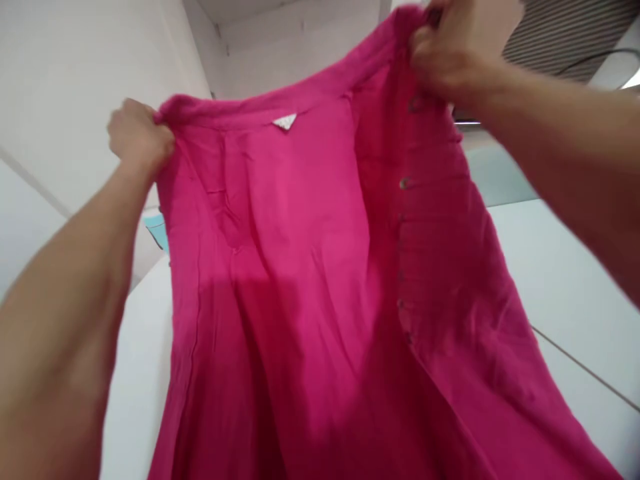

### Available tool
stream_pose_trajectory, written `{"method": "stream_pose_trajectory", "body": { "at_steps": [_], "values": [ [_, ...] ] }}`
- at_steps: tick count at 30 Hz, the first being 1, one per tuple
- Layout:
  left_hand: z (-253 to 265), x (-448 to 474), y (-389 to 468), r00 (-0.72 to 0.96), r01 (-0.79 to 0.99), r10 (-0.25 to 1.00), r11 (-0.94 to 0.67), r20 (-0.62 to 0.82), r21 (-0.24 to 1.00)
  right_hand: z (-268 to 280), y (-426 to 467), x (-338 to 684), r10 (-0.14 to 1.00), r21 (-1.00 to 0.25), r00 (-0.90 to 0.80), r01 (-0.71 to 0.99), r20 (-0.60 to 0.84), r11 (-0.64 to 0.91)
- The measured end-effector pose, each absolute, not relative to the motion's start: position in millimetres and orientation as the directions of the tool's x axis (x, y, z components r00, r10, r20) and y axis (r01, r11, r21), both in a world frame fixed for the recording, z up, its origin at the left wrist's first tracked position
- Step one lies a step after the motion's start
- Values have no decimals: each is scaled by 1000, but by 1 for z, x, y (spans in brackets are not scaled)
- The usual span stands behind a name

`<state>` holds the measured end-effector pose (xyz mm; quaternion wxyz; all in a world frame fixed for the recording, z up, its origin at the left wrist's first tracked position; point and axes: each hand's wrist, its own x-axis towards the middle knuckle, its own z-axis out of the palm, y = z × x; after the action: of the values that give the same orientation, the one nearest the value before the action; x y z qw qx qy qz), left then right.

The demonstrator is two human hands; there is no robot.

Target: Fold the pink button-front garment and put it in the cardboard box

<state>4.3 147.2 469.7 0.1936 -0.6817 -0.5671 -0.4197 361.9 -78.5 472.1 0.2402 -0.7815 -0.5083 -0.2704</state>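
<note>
Head view, and a bright pink garment (310, 280) fills the middle of the picture, held up high in the air. It's a soft, matte woven cloth, lightly creased, with a darker fold running down the centre and a long seam down its left side. Along the top runs a turned-over neckline band, and right at its middle sits a small white triangular label (285, 121). Down the right of centre goes a placket with a column of small round buttons (404, 183), dull and dark against the pink. The panel to the right of that hangs loose and flares outward.

Plenty is cut off here. The lower part of the garment runs out of the bottom edge, so its full shape can't be told. The label's print is too small to read. A sliver of something turquoise (156, 228) peeks out by the left edge of the cloth, mostly hidden behind it. Behind everything, pale white walls (65, 73) and a white surface (560, 280) below on the right.

Now the hands. The left hand (139, 137) is closed tight, fingers curled over, pinching the top left corner of the neckline band. The right hand (457, 50) is up higher, partly clipped by the top edge and slightly blurred, fingers bunched and clamped on the top right of the cloth just above the buttons. Both forearms reach up from the lower corners.
</note>
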Motion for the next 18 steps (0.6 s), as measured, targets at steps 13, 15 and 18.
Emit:
{"method": "stream_pose_trajectory", "body": {
  "at_steps": [13, 15, 18],
  "values": [
    [267, 32, 109, 183, 900, 968, -236, 173, 367, 270, -32, 339, 868, -215, 487, 862, 93, -460],
    [269, 27, 110, 186, 883, 971, -233, 150, 409, 263, -33, 339, 861, -368, 496, 825, 108, -429],
    [293, 21, 112, 179, 829, 974, -226, 139, 512, 279, -34, 351, 782, -681, 593, 653, 190, -330]
  ]
}}
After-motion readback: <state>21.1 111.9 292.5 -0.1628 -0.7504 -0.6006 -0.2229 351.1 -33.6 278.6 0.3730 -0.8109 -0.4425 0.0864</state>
